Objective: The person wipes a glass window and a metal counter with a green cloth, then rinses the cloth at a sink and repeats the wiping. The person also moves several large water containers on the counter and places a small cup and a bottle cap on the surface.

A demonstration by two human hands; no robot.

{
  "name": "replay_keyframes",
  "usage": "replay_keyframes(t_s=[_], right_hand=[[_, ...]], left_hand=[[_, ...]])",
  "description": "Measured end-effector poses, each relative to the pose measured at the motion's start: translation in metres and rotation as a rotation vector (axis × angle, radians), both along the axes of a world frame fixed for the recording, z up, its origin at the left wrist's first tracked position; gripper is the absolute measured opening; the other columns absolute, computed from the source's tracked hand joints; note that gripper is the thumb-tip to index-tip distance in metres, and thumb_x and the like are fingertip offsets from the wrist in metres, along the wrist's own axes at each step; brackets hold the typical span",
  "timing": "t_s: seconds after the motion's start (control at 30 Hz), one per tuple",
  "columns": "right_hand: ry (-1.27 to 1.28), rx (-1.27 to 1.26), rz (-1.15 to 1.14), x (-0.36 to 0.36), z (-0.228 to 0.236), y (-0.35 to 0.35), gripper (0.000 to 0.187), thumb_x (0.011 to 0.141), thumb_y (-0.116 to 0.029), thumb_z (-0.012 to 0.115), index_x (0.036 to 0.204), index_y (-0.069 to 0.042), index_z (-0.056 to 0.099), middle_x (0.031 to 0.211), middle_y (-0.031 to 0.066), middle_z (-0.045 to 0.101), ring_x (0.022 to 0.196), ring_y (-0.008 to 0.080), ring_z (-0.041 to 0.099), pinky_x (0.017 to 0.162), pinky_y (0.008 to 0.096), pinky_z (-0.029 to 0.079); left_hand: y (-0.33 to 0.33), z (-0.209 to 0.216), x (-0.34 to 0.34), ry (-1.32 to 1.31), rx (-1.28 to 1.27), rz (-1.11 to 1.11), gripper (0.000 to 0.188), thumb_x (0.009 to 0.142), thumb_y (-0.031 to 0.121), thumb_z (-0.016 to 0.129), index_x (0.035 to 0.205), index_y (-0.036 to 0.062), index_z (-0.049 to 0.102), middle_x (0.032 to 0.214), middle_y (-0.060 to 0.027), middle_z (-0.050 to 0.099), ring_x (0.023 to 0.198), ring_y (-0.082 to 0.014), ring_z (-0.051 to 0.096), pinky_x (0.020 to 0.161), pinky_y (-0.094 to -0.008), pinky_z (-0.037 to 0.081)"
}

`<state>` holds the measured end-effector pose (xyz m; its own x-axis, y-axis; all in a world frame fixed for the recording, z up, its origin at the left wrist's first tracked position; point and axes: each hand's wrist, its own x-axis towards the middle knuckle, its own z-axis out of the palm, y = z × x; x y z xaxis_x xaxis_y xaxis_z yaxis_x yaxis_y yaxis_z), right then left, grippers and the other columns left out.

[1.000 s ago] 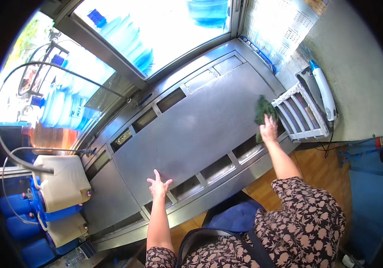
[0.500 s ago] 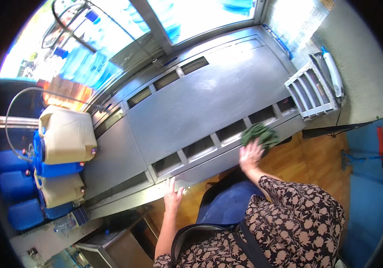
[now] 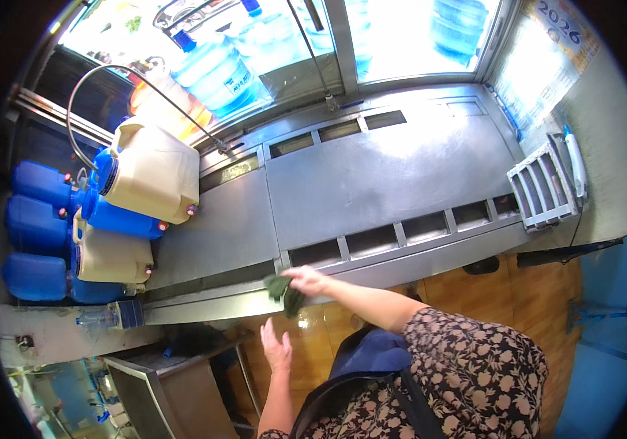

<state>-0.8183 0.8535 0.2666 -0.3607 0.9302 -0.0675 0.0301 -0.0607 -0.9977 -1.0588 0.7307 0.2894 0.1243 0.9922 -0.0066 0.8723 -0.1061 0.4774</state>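
Note:
My right hand (image 3: 306,281) reaches across to the left and grips a dark green cloth (image 3: 281,291), which hangs at the front edge of the steel counter (image 3: 372,172). Below it, my left hand (image 3: 276,347) is raised with its fingers apart. It holds nothing and stands clear of the counter. The counter has a flat metal top with a row of rectangular slots along its front and back edges.
Beige jugs (image 3: 154,175) and blue jugs (image 3: 39,223) are stacked at the left. A bent metal pipe (image 3: 72,110) arches over them. Large water bottles (image 3: 218,77) stand beyond the window. A grey slatted rack (image 3: 544,186) sits at the right end. Below left is a metal stand (image 3: 182,384).
My right hand has swept left along the counter's front edge with the cloth. My left hand has come away from the edge. The view has shifted and turned.

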Motion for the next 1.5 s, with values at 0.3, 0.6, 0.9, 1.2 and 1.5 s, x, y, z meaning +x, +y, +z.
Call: replay_keyframes(t_s=[0.3, 0.6, 0.9, 1.2, 1.5], right_hand=[[-1.051, -0.157, -0.639, 0.304, 0.043, -0.002, 0.065, 0.083, -0.06, 0.059, 0.14, -0.03, 0.048, 0.159, 0.0161, 0.013, 0.143, 0.0473, 0.012, 0.109, 0.0671, 0.019], [-1.279, -0.439, -0.724, 0.249, -0.033, 0.176, 0.08, 0.092, -0.069, 0.028, 0.155, -0.022, 0.014, 0.158, 0.0251, 0.002, 0.143, 0.0517, 0.003, 0.111, 0.0671, 0.008], [-1.005, 0.415, 0.211, -0.016, -0.02, 0.129, 0.06, 0.096, -0.05, 0.043, 0.151, -0.03, 0.028, 0.158, 0.0133, 0.017, 0.146, 0.0425, 0.006, 0.114, 0.062, 0.011], [-1.23, 0.087, -0.298, 0.256, -0.051, -0.004, 0.049, 0.096, -0.033, 0.049, 0.142, -0.017, 0.042, 0.148, 0.0132, 0.039, 0.142, 0.0353, 0.027, 0.113, 0.0539, 0.023], [-0.597, -0.486, -1.205, 0.454, 0.047, -0.159, 0.04, 0.089, -0.037, 0.055, 0.098, -0.002, 0.07, 0.094, 0.0167, 0.069, 0.089, 0.0288, 0.065, 0.081, 0.04, 0.049]], left_hand=[[-0.067, -0.044, -0.079, -0.068, -0.194, 0.449, 0.071, 0.078, 0.008, 0.066, 0.143, 0.0038, 0.036, 0.13, -0.0252, 0.053, 0.121, -0.0386, 0.05, 0.103, -0.0442, 0.039], [-0.13, -0.058, -0.033, -0.15, -0.456, 0.675, 0.072, 0.077, 0.01, 0.072, 0.142, 0.0111, 0.041, 0.124, -0.0198, 0.061, 0.113, -0.0312, 0.059, 0.096, -0.0414, 0.046], [-0.078, -0.008, 0.054, -0.199, -0.416, 0.241, 0.061, 0.081, 0.013, 0.069, 0.137, 0.0053, 0.046, 0.124, -0.0209, 0.06, 0.116, -0.0332, 0.058, 0.097, -0.0399, 0.046], [-0.012, 0.004, 0.055, -0.212, -0.387, 0.086, 0.052, 0.079, 0.015, 0.071, 0.129, 0.0103, 0.057, 0.115, -0.0158, 0.067, 0.106, -0.0292, 0.065, 0.091, -0.0367, 0.051], [0.045, 0.019, 0.152, -0.288, -0.258, -0.347, 0.015, 0.074, 0.019, 0.076, 0.086, 0.0095, 0.076, 0.099, -0.0117, 0.072, 0.092, -0.0255, 0.068, 0.084, -0.0338, 0.052]])
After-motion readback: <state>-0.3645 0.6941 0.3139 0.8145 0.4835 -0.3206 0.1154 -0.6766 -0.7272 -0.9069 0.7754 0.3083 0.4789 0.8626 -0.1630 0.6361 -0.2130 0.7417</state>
